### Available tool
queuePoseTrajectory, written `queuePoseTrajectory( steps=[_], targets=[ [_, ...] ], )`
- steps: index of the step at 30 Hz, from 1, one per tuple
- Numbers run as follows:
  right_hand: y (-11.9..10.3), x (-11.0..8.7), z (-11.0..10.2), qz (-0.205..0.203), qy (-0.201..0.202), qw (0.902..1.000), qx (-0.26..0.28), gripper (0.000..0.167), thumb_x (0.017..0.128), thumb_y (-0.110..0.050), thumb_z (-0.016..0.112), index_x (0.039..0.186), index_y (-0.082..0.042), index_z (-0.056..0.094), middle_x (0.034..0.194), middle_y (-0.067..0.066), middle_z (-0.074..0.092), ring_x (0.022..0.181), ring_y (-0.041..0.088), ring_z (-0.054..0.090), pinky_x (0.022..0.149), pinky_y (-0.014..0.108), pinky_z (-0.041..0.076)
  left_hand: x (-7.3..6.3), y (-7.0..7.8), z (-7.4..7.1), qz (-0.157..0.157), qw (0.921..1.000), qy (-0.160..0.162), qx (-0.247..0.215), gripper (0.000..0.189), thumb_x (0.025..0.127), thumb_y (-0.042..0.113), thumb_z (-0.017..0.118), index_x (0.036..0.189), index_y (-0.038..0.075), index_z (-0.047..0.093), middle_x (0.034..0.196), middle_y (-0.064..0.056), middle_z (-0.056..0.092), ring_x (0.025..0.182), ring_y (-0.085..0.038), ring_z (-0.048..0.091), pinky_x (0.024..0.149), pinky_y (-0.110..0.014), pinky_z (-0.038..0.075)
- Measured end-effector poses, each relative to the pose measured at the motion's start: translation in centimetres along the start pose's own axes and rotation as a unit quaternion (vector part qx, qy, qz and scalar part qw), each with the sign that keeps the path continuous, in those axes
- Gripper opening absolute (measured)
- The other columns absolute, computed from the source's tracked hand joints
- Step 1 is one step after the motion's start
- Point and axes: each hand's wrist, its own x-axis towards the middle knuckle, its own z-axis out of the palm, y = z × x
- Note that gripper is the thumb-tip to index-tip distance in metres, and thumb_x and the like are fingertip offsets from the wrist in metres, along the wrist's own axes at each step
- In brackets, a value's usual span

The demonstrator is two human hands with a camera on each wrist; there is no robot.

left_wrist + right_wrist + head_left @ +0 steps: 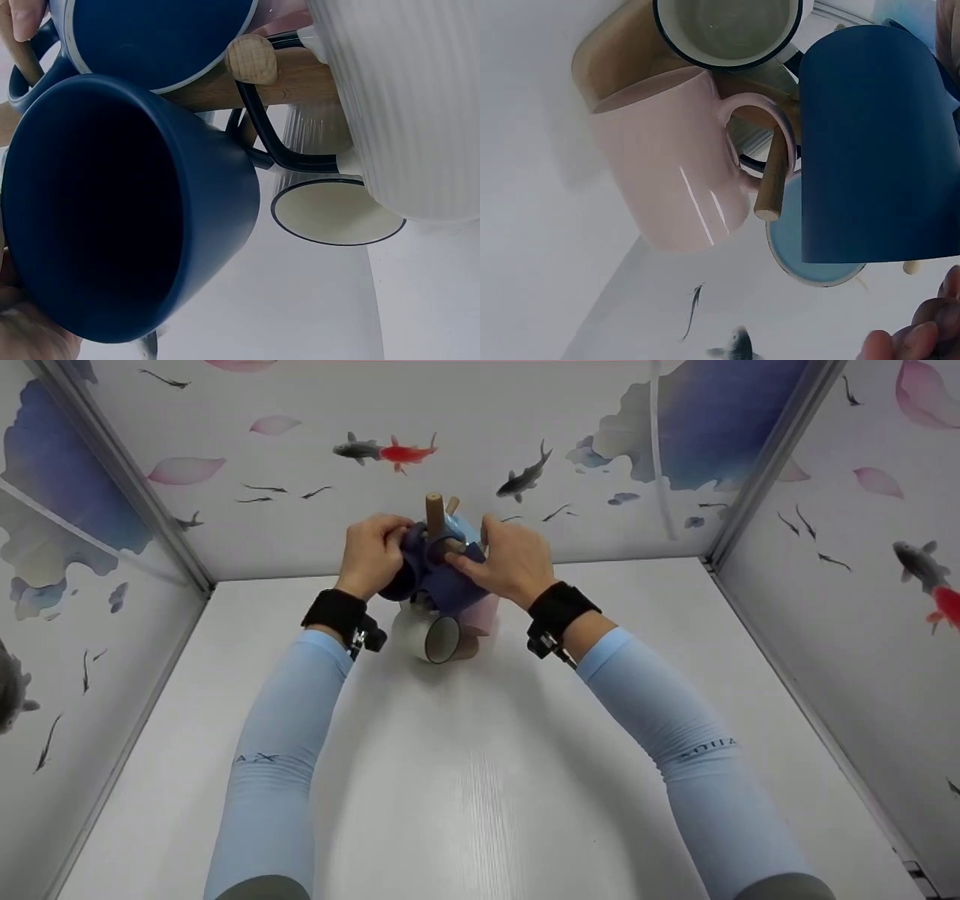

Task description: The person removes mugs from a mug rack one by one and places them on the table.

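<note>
At rack (435, 514), blue mug (150, 202), mouth facing person (281, 750)

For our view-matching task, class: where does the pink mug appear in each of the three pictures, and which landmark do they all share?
Head: the pink mug is just above centre, right of the white mug.
Left wrist: only a pink patch at the top edge, probably this mug.
Right wrist: the pink mug, nearly whole, lies left of the dark blue mug.
Shared landmark: the wooden rack, partly visible in every view.
</note>
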Motion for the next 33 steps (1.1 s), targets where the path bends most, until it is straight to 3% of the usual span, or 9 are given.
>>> queuePoseTrajectory(
  steps=[5, 9, 12, 16, 22, 29, 33],
  targets=[
    [0.6, -0.3, 0.4, 0.036, 0.018, 0.9981, 0.046, 0.073, 0.096, -0.073, 0.077, 0.127, -0.009, 0.060, 0.080, 0.000, 0.050, 0.071, 0.022, 0.050, 0.062, 0.034, 0.035, -0.1, 0.1, 0.2, -0.001, 0.9999, 0.008, -0.006, 0.025, 0.111, 0.003, 0.060, 0.121, -0.004, 0.083, 0.123, -0.023, 0.083, 0.119, -0.040, 0.079, 0.107, -0.051, 0.061],
    [1.0, -0.8, 1.1, 0.065, 0.029, 0.9936, 0.088, 0.080, 0.093, -0.077, 0.076, 0.134, -0.011, 0.058, 0.089, 0.003, 0.059, 0.078, 0.023, 0.054, 0.069, 0.034, 0.039, -0.4, 0.2, 0.3, -0.002, 0.9996, 0.024, -0.014, 0.025, 0.111, 0.004, 0.061, 0.120, -0.004, 0.083, 0.122, -0.023, 0.083, 0.119, -0.039, 0.079, 0.108, -0.051, 0.061],
    [1.2, -1.3, 1.6, 0.110, 0.018, 0.9836, 0.141, 0.087, 0.090, -0.082, 0.075, 0.138, -0.012, 0.056, 0.102, 0.007, 0.068, 0.087, 0.024, 0.060, 0.074, 0.036, 0.046, -0.9, 0.2, 0.4, -0.002, 0.9990, 0.042, -0.015, 0.026, 0.111, 0.005, 0.061, 0.121, -0.003, 0.083, 0.122, -0.023, 0.084, 0.116, -0.039, 0.080, 0.106, -0.051, 0.061],
    [1.3, -2.0, 2.4, 0.172, -0.014, 0.9576, 0.231, 0.091, 0.090, -0.083, 0.073, 0.143, -0.011, 0.054, 0.121, 0.012, 0.073, 0.102, 0.027, 0.068, 0.085, 0.040, 0.055, -1.6, 0.2, 0.5, -0.009, 0.9979, 0.061, -0.023, 0.028, 0.111, 0.006, 0.059, 0.125, -0.002, 0.082, 0.123, -0.023, 0.083, 0.116, -0.039, 0.079, 0.107, -0.051, 0.060],
    [1.1, -2.6, 3.1, 0.219, -0.061, 0.9155, 0.332, 0.098, 0.093, -0.081, 0.072, 0.155, -0.009, 0.049, 0.144, 0.018, 0.067, 0.116, 0.029, 0.074, 0.093, 0.042, 0.066, -2.7, 0.6, 0.3, -0.002, 0.9980, 0.053, -0.035, 0.033, 0.111, 0.006, 0.056, 0.136, -0.001, 0.077, 0.131, -0.022, 0.080, 0.118, -0.038, 0.078, 0.106, -0.052, 0.060],
    [1.1, -2.9, 3.4, 0.253, -0.097, 0.8612, 0.430, 0.104, 0.093, -0.078, 0.075, 0.160, -0.005, 0.046, 0.146, 0.022, 0.067, 0.116, 0.029, 0.076, 0.106, 0.051, 0.066, -3.6, 1.4, -0.5, 0.004, 0.9993, 0.034, -0.014, 0.036, 0.107, 0.005, 0.057, 0.137, 0.000, 0.077, 0.148, -0.023, 0.073, 0.125, -0.041, 0.076, 0.111, -0.056, 0.059],
    [1.2, -2.9, 3.6, 0.258, -0.095, 0.8433, 0.462, 0.101, 0.093, -0.074, 0.077, 0.159, -0.003, 0.049, 0.148, 0.023, 0.066, 0.120, 0.031, 0.075, 0.109, 0.053, 0.064, -4.0, 1.9, -0.6, 0.006, 0.9995, 0.030, 0.010, 0.037, 0.105, 0.011, 0.062, 0.137, 0.000, 0.077, 0.155, -0.025, 0.068, 0.139, -0.043, 0.070, 0.123, -0.057, 0.053]
  ],
)
